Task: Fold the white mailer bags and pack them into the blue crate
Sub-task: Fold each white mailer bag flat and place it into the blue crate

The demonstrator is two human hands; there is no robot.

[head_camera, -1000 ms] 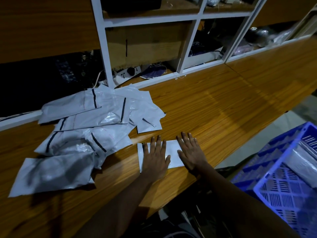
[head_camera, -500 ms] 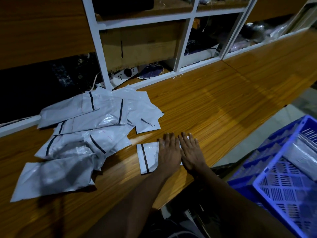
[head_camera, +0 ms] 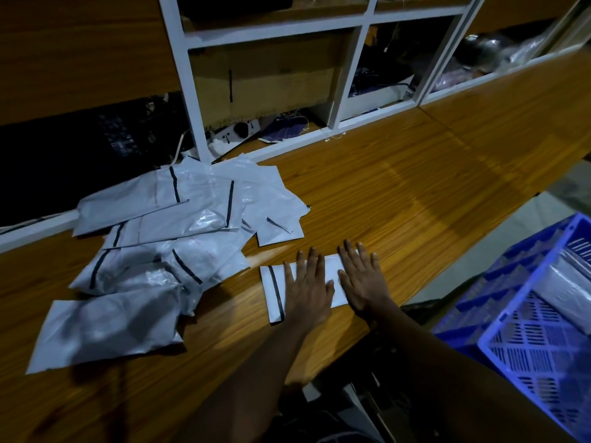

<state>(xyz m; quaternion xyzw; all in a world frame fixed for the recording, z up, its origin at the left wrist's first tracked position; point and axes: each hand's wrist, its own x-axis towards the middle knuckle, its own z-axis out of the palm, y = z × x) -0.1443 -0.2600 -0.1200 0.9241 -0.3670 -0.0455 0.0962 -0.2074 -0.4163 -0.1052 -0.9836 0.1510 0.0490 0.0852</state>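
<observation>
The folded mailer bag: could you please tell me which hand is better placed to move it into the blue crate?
Probably the right hand: it lies flat on the mailer bag nearest the blue crate, which sits to the right beyond the table edge. The left hand is farther away.

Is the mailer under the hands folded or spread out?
Folded, it seems: the mailer is a compact rectangle, shorter than the piled bags, pressed flat under the left hand and right hand.

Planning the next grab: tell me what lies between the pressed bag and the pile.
Head view: only bare wooden table between bag and pile.
</observation>
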